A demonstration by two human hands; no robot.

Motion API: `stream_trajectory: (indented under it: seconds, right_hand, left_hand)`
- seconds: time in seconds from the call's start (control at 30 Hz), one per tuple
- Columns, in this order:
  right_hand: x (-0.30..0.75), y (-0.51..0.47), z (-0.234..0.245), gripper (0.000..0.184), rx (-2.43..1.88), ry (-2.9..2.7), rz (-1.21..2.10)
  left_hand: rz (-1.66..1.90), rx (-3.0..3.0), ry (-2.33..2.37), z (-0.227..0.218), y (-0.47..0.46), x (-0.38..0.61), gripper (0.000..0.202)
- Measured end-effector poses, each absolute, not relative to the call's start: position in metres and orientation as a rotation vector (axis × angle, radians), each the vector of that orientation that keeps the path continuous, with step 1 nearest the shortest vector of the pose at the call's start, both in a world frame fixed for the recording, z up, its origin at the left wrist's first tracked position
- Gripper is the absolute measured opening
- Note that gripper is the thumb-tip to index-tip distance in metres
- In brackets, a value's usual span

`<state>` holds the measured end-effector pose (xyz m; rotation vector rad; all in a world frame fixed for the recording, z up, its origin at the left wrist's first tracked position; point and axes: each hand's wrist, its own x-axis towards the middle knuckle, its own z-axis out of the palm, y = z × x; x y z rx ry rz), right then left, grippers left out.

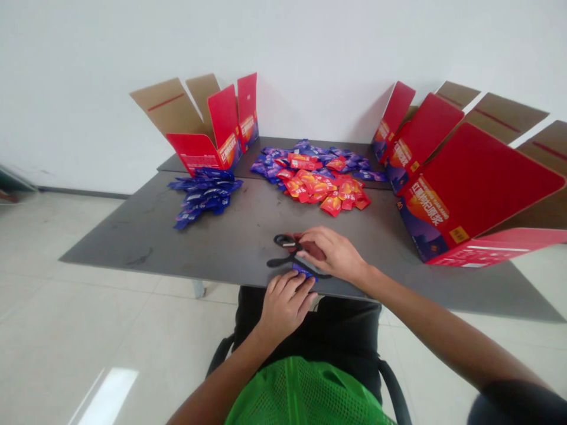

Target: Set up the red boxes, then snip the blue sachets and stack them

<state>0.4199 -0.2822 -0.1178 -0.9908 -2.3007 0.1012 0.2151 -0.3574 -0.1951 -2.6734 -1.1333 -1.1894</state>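
Note:
At the near table edge, my left hand (286,304) has its fingers bent over a small blue sachet (305,271), partly covering it. Just beyond, my right hand (332,251) is closed, thumb and fingers together on a black tool with a loop and curved arms (280,261). Its exact kind is unclear, and my fingers hide its middle. Blue sachets (204,195) lie stacked to the left. Farther back, red-orange sachets (316,186) lie in a loose heap in front of and among more blue-purple sachets (270,162).
Open red cartons (192,152) stand at the back left of the grey table (155,236). More open red cartons (500,183) line the right side, the nearest close to my right forearm. A white wall (319,65) rises behind. A green mesh garment (305,395) covers my torso.

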Motion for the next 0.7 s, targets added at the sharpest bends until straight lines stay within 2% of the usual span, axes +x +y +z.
stream_trajectory:
  seconds: [0.17,0.3,0.4,0.53,0.7]
  right_hand:
    - [0.426,-0.257,-0.135,0.025,-1.014,-2.339,0.004]
    - [0.435,-0.237,-0.119,0.024,-1.116,-2.232,-0.081]
    - [0.422,-0.264,-0.114,0.027,-1.054,-2.207,-0.016]
    - [0.412,-0.28,-0.131,0.025,-0.911,-2.359,0.082]
    - [0.433,-0.236,-0.129,0.023,-1.126,-2.243,-0.09]
  left_hand:
    - [-1.188,-2.702,-1.14,-0.193,-0.359,0.213,0.028]
    - [-1.196,-2.708,-1.186,-0.192,-0.359,0.213,0.028]
    - [-1.207,-2.723,-1.216,-0.192,-0.361,0.214,0.028]
    - [-1.21,-2.727,-1.249,-0.192,-0.362,0.214,0.022]
    - [-1.234,-2.728,-1.255,-0.19,-0.361,0.214,0.029]
